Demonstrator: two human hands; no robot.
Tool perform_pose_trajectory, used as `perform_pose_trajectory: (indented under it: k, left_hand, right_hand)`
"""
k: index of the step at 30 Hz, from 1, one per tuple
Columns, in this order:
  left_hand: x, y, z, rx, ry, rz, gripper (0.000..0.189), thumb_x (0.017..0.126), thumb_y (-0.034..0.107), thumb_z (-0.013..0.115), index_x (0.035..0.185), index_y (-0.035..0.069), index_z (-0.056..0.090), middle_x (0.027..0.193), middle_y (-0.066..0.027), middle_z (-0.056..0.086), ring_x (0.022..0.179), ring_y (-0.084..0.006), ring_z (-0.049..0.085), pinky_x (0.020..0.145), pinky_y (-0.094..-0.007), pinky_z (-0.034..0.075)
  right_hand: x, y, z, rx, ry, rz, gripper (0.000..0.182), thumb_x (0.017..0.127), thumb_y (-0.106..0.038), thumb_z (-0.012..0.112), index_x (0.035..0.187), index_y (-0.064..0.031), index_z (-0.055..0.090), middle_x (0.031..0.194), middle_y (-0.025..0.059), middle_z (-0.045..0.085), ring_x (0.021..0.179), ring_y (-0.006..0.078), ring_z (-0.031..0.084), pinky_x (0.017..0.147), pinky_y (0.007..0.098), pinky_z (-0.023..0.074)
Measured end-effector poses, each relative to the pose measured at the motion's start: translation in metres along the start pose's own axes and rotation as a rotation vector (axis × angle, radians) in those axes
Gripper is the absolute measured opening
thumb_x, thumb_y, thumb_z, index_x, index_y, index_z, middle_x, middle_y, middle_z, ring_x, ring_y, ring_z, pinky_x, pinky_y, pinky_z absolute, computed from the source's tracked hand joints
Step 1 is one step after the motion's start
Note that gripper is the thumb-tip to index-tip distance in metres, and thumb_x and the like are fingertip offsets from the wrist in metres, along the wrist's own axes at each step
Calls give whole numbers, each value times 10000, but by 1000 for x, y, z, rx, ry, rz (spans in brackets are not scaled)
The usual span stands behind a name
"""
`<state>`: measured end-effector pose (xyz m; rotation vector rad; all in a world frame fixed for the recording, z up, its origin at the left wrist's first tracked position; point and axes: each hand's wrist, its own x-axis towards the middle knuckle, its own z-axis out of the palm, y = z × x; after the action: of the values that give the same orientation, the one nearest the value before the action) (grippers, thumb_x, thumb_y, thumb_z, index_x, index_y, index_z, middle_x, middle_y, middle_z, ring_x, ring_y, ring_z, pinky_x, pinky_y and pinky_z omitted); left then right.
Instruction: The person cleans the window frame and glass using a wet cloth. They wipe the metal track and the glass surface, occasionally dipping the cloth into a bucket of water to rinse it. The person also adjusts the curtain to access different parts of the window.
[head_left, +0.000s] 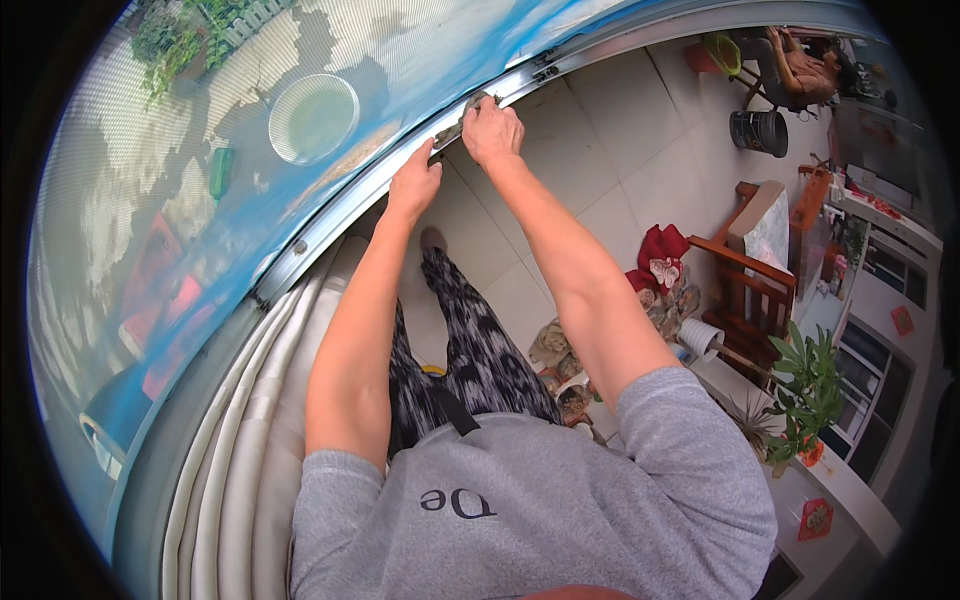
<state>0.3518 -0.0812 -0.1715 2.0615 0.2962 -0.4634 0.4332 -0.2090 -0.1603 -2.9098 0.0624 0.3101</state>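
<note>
My right hand (495, 131) grips a crumpled dark grey-green cloth (477, 100) against the white metal frame rail (379, 180) of a window or sliding door. Lower along the same rail is my left hand (414, 182), its index finger extended to the cloth's near end. Whether the left fingers pinch the cloth cannot be made out. Both arms reach out in front of my grey T-shirt. Left of the rail is a mesh screen (240, 142) with a blue tint across it.
Gathered pale curtains (247, 450) hang at my left. A white basin (313, 118) shows beyond the mesh. To the right are a red cloth (661, 251), a wooden chair (750, 281), a potted plant (806, 390) and a black bucket (757, 133). Another person (802, 71) sits at the far right.
</note>
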Motion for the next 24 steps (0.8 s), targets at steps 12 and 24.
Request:
perform_pose_trajectory:
  k: [12,24]
  left_hand:
    - [-17,-15,-22,-328,-68,-89,646,878,498,389,1307,16,359,1298,-173,417,1206,-277,398,972,-329,321]
    - [-66,-47,-67,-781,-23,-354,569,905,410,413,1318,26,341,1273,-98,442,1152,-195,426,926,-327,351]
  right_hand:
    - [-43,-37,9,153,-93,-12,328,721,-221,598,941,-11,475,851,189,614,805,343,601,728,432,461]
    - [-99,-99,27,391,-309,-89,326,806,-258,509,965,9,410,770,240,607,759,407,588,717,472,441]
